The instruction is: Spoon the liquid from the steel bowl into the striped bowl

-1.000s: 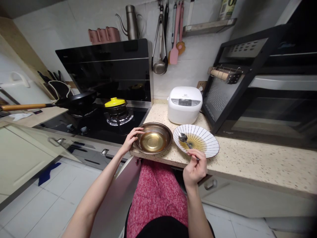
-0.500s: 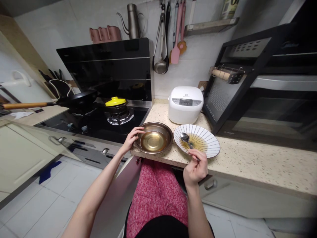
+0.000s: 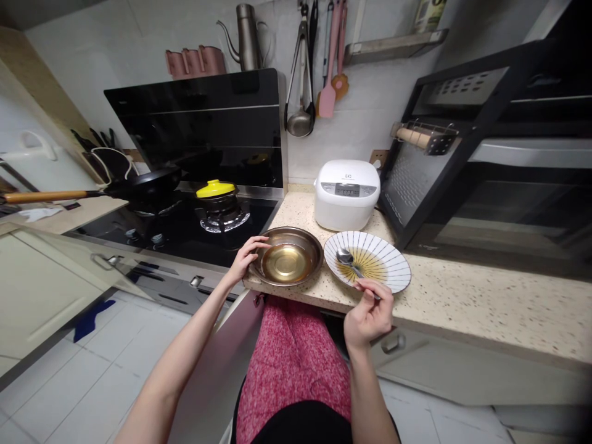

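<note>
My right hand point(image 3: 370, 311) is closed around the handle of a metal spoon point(image 3: 345, 256). The spoon's bowl is over the left part of a white plate point(image 3: 398, 265) with dark radiating lines and a yellow-brown middle. To the left of the plate, a round stainless steel bowl point(image 3: 317, 246) stands at the counter's front edge, with what looks like clear liquid in it. My left hand point(image 3: 245, 259) holds this bowl by its left rim, fingers over the edge and thumb nearer to me.
Behind the plate stands a white rice cooker point(image 3: 346, 200). On the left, the black gas stove point(image 3: 185, 240) carries a yellow-lidded pot point(image 3: 215, 190) and a wok point(image 3: 152, 184) whose wooden handle sticks out left. A dark oven point(image 3: 518, 216) is at the right. Utensils hang on the wall.
My right hand has shifted slightly to the right, turning the spoon's handle a little with it. My left hand stays on the metal bowl's rim.
</note>
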A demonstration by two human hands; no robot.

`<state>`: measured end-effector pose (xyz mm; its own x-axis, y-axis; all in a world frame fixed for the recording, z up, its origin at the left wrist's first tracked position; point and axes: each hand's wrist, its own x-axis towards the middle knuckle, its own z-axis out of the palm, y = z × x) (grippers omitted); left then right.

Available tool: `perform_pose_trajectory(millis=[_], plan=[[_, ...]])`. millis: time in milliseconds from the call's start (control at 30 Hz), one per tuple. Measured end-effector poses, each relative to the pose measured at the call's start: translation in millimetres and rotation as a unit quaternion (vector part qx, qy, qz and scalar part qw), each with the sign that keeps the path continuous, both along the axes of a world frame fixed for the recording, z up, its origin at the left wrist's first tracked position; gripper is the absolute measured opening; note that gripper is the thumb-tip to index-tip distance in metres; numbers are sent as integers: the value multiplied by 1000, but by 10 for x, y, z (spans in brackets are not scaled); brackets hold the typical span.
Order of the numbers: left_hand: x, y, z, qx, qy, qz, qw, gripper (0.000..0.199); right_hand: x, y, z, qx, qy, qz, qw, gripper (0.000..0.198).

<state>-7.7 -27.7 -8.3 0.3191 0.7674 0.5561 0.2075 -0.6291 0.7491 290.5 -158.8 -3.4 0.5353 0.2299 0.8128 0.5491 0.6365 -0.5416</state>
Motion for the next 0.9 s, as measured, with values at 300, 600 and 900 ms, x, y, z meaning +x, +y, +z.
perform_pose_trajectory(millis=[300,600,900], plan=[[-13,6,-10,3,4,2,1000,39,14,14,-12,-9,-56,-33,998,19],[-4,1,0,13,8,-3,1000,38,8,24,-21,-8,-77,-16,997,18],[-14,16,-16,2,0,-5,1000,38,-175,-40,61,-28,98,93,990,16]])
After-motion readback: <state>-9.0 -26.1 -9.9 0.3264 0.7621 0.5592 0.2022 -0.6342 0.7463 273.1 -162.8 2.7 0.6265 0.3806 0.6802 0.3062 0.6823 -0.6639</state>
